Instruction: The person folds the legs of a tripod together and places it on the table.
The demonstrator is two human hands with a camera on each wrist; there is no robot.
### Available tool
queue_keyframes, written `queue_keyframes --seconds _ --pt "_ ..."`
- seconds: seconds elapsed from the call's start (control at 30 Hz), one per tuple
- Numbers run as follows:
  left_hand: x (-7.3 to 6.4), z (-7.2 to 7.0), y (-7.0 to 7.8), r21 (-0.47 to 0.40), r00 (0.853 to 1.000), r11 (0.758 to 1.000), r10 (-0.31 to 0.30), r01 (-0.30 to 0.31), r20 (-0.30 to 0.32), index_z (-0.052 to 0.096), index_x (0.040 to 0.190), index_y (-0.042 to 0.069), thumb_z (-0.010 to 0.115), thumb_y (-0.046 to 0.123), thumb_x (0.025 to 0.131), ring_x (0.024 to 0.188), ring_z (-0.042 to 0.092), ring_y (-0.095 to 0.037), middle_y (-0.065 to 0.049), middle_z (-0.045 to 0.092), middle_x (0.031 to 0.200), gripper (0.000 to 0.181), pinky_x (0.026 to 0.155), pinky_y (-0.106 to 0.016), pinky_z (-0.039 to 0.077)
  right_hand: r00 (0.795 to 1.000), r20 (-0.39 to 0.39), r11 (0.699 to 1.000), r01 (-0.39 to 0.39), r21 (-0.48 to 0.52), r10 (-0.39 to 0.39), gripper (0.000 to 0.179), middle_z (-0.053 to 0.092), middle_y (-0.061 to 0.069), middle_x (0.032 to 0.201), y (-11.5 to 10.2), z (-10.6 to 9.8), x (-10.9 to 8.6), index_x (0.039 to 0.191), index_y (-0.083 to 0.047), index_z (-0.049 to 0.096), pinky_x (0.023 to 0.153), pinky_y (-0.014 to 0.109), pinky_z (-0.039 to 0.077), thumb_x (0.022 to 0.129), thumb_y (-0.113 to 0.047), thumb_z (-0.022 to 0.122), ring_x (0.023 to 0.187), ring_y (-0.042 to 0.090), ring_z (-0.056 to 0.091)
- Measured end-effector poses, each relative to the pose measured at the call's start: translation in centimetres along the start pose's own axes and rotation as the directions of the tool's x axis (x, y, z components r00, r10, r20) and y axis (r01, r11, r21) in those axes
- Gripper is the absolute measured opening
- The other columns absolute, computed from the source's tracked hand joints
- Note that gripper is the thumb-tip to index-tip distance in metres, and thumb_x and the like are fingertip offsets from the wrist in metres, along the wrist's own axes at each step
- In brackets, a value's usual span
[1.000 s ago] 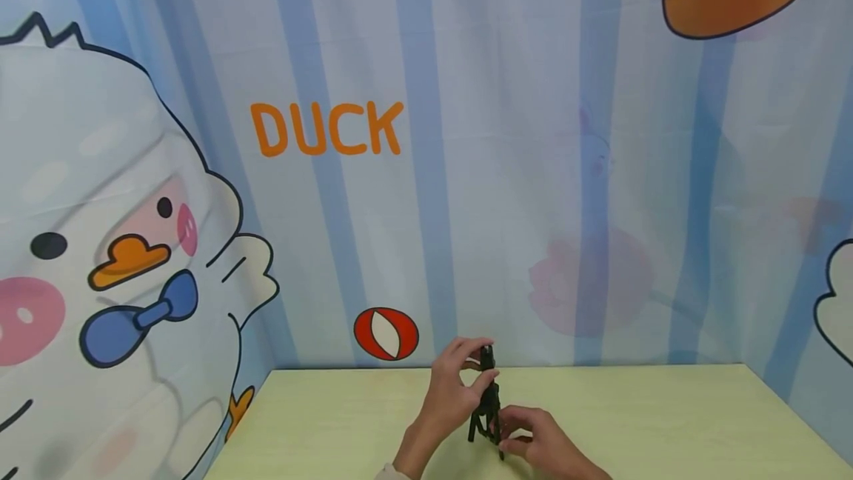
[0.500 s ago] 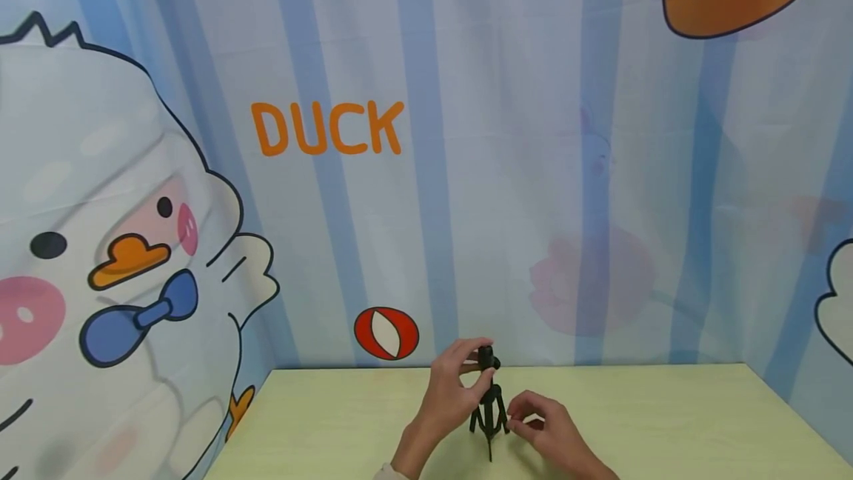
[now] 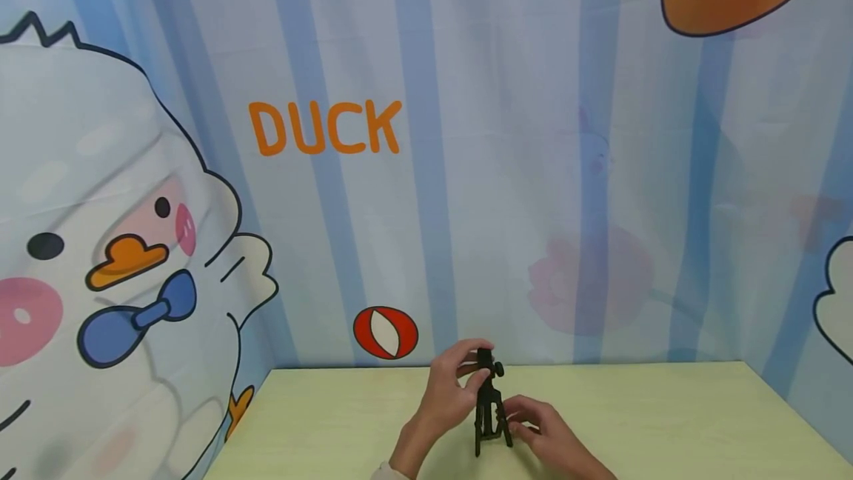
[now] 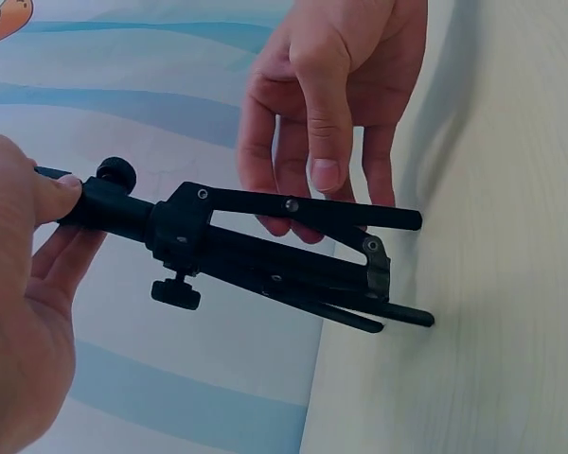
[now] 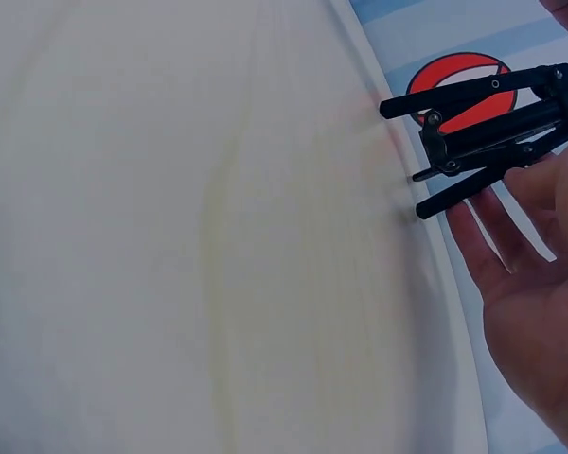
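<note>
A black mini tripod (image 3: 489, 413) stands upright, its legs slightly spread and their tips close over the pale table. My left hand (image 3: 453, 391) grips its head between thumb and fingers, as the left wrist view also shows. Two knobs project from the tripod's column (image 4: 128, 213) there. Low on the right is my right hand (image 3: 543, 428), fingers loosely bent beside one leg. In the right wrist view its fingertips pass behind that leg (image 5: 464, 189), and the thumb (image 5: 530, 180) lies right at the leg's edge.
The pale yellow table (image 3: 653, 421) reaches back to a blue-striped cloth backdrop (image 3: 493, 169). A large duck (image 3: 133, 169), the word DUCK and a red-and-white ball (image 3: 386, 332) are printed on the cloth.
The tripod has turned about its upright axis, so its legs and a knob now face differently. My right hand drew back from the legs, then came in close again. My left hand stays at the head.
</note>
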State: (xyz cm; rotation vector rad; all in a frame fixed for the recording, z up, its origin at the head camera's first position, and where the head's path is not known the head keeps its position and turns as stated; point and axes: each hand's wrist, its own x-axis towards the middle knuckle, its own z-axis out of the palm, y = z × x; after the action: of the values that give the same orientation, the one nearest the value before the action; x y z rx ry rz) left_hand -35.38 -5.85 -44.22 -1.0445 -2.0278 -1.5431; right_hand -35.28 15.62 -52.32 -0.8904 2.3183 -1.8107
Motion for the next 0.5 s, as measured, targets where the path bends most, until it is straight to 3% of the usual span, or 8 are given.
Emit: queue_keyframes --seconds 0.17,0.3,0.5 --pt "-0.01 -0.26 0.27 -0.05 1.0 0.999 -0.008 0.009 0.02 0.066 0.128 0.012 0.063 -0.02 0.092 0.109 0.072 -0.029 -0.011 0.07 0.121 0.049 0.092 -0.03 0.059 0.999 0.052 0.999 0.001 0.037 -0.003 0.024 0.066 0.021 0.118 -0.02 0.09 0.04 0.122 0.007 0.065 0.083 0.031 0.06 0.1 0.009 0.057 0.103 0.024 0.068" --pt "0.04 -0.35 0.24 -0.074 0.999 0.997 -0.008 0.011 0.05 0.064 0.13 0.013 0.059 -0.021 0.094 0.113 0.07 -0.024 -0.01 0.067 0.129 0.05 0.094 -0.032 0.059 0.995 0.099 1.0 0.006 0.026 -0.009 0.024 0.067 0.022 0.119 0.05 0.14 0.1 0.121 0.006 0.067 0.083 0.029 0.058 0.098 0.008 0.059 0.103 0.025 0.068" --pt "-0.06 -0.49 0.09 -0.041 0.998 0.999 -0.021 0.023 0.057 0.062 0.131 0.015 0.06 -0.019 0.095 0.113 0.07 -0.024 -0.01 0.066 0.127 0.049 0.094 -0.03 0.058 0.989 0.148 1.0 0.02 0.021 -0.022 0.026 0.068 0.024 0.122 0.2 0.18 0.13 0.122 0.006 0.066 0.084 0.028 0.058 0.097 0.006 0.062 0.102 0.03 0.069"
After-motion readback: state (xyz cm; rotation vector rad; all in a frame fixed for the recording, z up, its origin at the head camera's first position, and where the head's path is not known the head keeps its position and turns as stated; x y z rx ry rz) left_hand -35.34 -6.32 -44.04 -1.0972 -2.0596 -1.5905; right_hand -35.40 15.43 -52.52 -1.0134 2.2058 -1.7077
